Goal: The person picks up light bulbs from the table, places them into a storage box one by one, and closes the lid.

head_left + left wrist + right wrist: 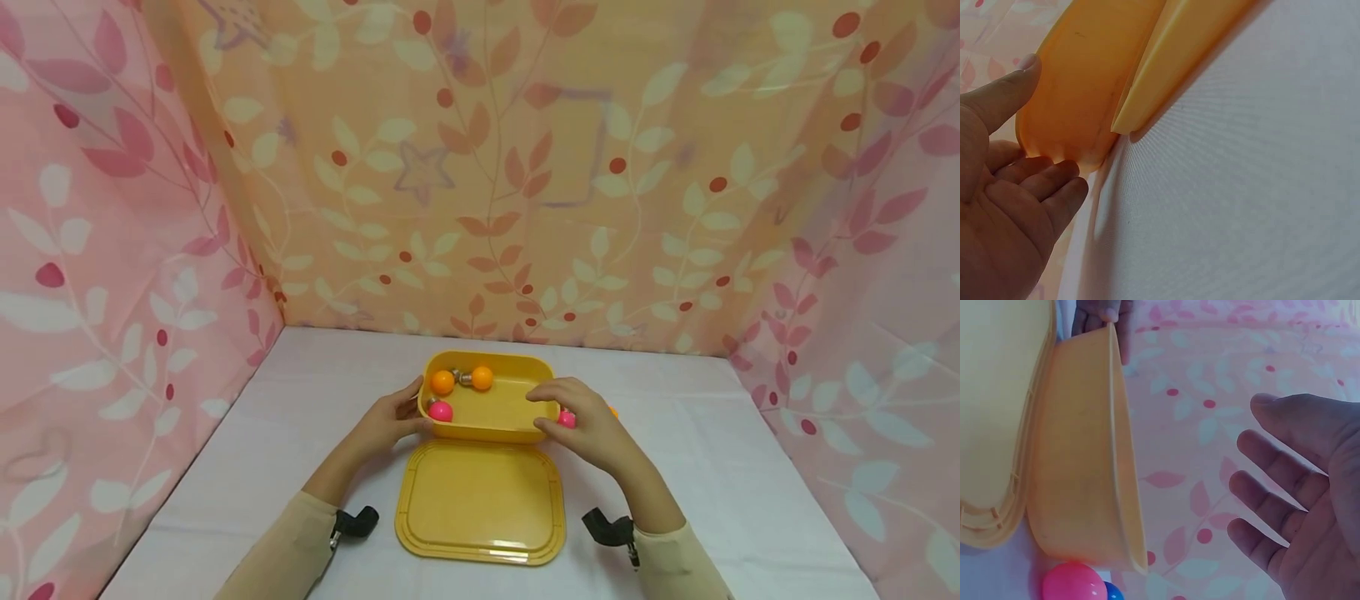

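An open yellow plastic box (487,434) stands on the table. Inside, at its left end, lie two orange light bulbs (482,377) with metal bases and a pink light bulb (441,411). My left hand (386,421) holds the box's left end, thumb by the rim and fingers against the outer wall in the left wrist view. Over the right rim hovers my right hand (588,421), fingers spread and nothing between them. Partly hidden behind it, outside the box, are another pink bulb (567,418) and an orange one (614,412).
A yellow lid (480,500) lies flat directly in front of the box. In the right wrist view, a blue round thing (1114,591) peeks out beside the pink bulb. Patterned cloth walls (487,167) surround the white-covered table (712,450) at the back and both sides.
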`<state>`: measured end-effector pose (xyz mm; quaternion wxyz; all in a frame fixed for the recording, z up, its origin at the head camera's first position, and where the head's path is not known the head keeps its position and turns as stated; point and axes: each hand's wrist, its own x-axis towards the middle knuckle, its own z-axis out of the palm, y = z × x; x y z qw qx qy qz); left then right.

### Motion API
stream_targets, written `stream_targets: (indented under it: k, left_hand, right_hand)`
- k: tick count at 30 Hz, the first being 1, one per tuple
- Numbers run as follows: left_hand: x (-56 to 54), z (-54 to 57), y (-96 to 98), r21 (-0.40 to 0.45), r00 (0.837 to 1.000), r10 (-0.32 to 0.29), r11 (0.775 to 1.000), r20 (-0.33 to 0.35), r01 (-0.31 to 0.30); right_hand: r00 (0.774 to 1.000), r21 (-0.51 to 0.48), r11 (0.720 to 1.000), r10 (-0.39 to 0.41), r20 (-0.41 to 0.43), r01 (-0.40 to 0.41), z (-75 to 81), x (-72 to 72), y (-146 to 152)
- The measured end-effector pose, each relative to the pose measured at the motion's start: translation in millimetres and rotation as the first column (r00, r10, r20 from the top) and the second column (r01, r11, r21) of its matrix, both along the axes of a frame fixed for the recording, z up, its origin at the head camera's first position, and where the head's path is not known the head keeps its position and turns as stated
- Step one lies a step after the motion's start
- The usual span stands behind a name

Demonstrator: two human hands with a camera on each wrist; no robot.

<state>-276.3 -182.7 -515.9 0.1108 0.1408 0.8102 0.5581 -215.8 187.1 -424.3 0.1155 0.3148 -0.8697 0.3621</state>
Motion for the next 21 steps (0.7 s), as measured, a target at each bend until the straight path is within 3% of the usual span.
stream_targets:
  k: [7, 11, 21]
  left_hand:
    - [-0.5, 0.5, -1.1, 0.005, 1.000, -0.004, 1.000, 0.000, 0.004]
    - [-0.2, 2.1, -2.4, 0.011, 1.000, 0.001, 1.000, 0.007, -0.001]
    - [0.3, 3.3, 0.1, 0.007, 1.000, -0.006, 1.000, 0.018, 0.006]
  right_hand:
    - [0.997, -0.030, 0.999, -0.030, -0.076, 0.028, 8.7, -0.5, 16.7]
    - [0.995, -0.030, 0.997, -0.070, -0.076, 0.068, 12.2, -2.2, 26.4]
    - [0.975, -0.018, 0.979, -0.202, -0.097, 0.201, 5.7, -10.2, 56.0]
